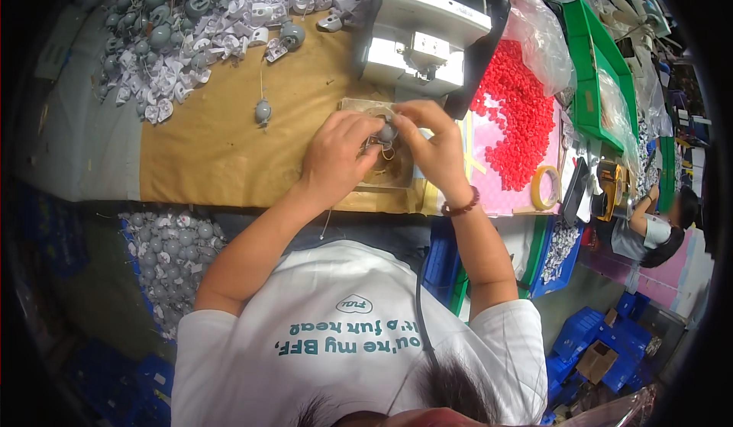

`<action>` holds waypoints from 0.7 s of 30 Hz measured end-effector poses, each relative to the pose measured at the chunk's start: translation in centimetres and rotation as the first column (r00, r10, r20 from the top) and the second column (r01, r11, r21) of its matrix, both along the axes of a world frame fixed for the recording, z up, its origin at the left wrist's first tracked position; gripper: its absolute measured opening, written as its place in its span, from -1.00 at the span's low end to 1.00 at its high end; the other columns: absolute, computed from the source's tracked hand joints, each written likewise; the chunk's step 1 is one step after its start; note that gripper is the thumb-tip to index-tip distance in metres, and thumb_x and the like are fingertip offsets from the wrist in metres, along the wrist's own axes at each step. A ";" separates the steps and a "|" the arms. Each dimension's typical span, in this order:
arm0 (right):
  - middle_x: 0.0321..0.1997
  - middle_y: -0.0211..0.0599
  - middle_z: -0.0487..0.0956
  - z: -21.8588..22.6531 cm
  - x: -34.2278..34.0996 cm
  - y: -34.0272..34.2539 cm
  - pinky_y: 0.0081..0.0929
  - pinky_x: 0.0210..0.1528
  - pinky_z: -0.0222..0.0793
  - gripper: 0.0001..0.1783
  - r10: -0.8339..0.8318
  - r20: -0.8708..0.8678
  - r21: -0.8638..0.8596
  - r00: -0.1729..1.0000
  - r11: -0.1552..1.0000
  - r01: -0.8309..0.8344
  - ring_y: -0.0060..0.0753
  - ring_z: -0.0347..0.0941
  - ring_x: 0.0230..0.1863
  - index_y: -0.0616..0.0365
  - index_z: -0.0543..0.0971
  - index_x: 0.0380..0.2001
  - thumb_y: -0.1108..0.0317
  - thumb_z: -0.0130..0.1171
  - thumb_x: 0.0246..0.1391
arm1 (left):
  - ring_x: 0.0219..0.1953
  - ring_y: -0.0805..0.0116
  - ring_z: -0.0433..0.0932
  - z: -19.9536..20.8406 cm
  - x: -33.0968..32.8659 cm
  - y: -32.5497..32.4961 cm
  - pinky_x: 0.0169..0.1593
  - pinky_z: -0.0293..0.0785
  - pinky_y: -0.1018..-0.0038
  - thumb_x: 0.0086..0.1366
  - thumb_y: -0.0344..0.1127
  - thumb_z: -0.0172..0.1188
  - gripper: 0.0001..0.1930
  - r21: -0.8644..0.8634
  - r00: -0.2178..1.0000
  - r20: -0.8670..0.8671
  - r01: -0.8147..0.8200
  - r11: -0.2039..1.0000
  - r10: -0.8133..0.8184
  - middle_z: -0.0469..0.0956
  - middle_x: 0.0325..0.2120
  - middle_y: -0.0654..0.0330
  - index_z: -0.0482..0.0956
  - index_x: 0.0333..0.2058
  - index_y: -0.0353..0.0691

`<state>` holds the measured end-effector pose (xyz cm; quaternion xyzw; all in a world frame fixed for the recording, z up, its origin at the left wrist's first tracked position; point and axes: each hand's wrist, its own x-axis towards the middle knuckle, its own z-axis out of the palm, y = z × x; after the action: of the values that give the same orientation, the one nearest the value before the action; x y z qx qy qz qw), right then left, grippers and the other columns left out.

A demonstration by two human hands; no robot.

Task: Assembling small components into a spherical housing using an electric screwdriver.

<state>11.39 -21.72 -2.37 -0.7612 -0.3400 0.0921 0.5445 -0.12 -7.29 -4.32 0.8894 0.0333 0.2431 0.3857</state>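
Between both hands, over a clear plastic plate (379, 177) at the table's front, sits a small round grey plastic part (388, 134) with thin cord around it. My left hand (338, 152) closes its fingertips on the part's left side. From the right, my right hand (433, 138) pinches at its top with bent fingers and thumb. A yellowish cord loop shows just under the part. A white machine (427, 34) with a metal fixture stands directly beyond the hands. To their left, a grey ball on a string (263, 112) lies on the brown table cover (214, 152).
Many grey and white plastic parts (175, 38) are heaped at the far left. Small red pieces (519, 114) cover a pink surface at right, beside a roll of tape (545, 187) and a green crate (592, 83). A bin of grey balls (172, 255) stands below the table. Another person (649, 228) sits far right.
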 end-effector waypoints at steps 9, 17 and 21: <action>-0.43 -0.33 0.63 -0.9 0.1 2.6 -0.70 -0.36 0.40 -0.84 -0.047 -0.420 0.235 0.906 0.959 0.159 -0.70 0.46 -0.43 0.26 0.47 -0.24 0.37 0.04 0.36 | -0.05 0.03 0.53 0.3 0.3 0.2 0.01 0.47 0.23 0.03 -0.46 0.37 -0.64 -0.013 0.998 -0.059 0.011 1.000 -0.012 0.60 -0.19 0.11 0.53 -0.15 -0.24; -0.52 -0.29 0.62 -0.6 0.9 3.3 -0.72 -0.47 0.34 -0.82 -0.072 -0.492 0.185 0.867 0.965 0.185 -0.72 0.39 -0.55 0.24 0.40 -0.24 0.33 -0.01 0.39 | -0.09 0.05 0.50 0.6 0.4 0.6 -0.02 0.45 0.22 0.05 -0.43 0.32 -0.67 -0.028 0.998 -0.047 0.031 0.999 -0.032 0.55 -0.26 0.09 0.54 -0.16 -0.23; -0.38 -0.17 0.64 0.0 1.8 2.2 -0.63 -0.36 0.45 -0.75 -0.007 -0.596 0.104 0.803 0.991 0.085 -0.60 0.49 -0.44 0.27 0.43 -0.14 0.26 -0.05 0.41 | -0.07 -0.01 0.48 0.7 0.1 0.8 0.00 0.45 0.21 0.08 -0.41 0.32 -0.67 -0.088 0.998 -0.016 0.055 0.995 -0.056 0.55 -0.24 0.04 0.53 -0.15 -0.25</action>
<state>13.20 -19.52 -2.34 -0.6664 -0.1392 0.2906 0.6724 -0.01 -6.52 -3.66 0.8745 0.0227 0.2225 0.4304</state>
